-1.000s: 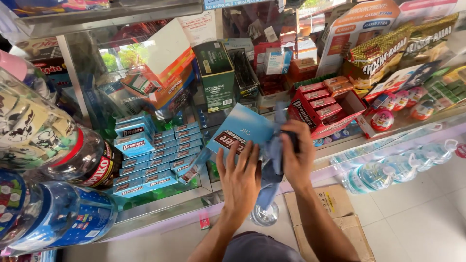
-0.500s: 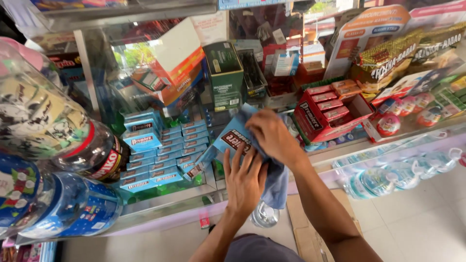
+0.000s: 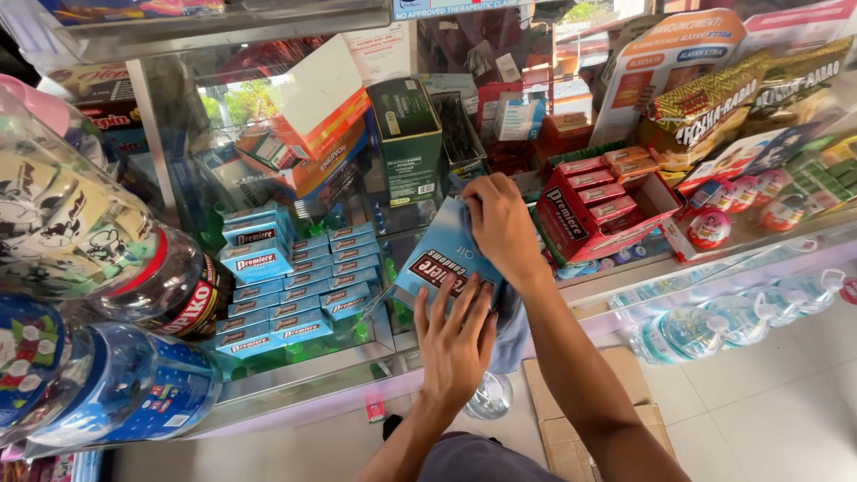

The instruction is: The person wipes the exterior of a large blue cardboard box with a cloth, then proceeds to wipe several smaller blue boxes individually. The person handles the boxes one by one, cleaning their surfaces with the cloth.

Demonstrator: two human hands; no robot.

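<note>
Left hand [image 3: 458, 344] lies flat and open on the blue box [image 3: 444, 265] at the bench [image 3: 616, 286] edge, right hand [image 3: 502, 225] clamps its top corner; best kept level and clear of the red tray [image 3: 571, 234].

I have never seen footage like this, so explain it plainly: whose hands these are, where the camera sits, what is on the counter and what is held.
There is no machine here: a person wears one camera on the head, looking down at their own bare hands over a shop counter. The left hand lies flat against a light blue box. The right hand grips that box's upper edge along with a blue cloth. Left of them are stacked small blue boxes; to the right stands a red display carton of small red packs. Big jars fill the near left.
</note>
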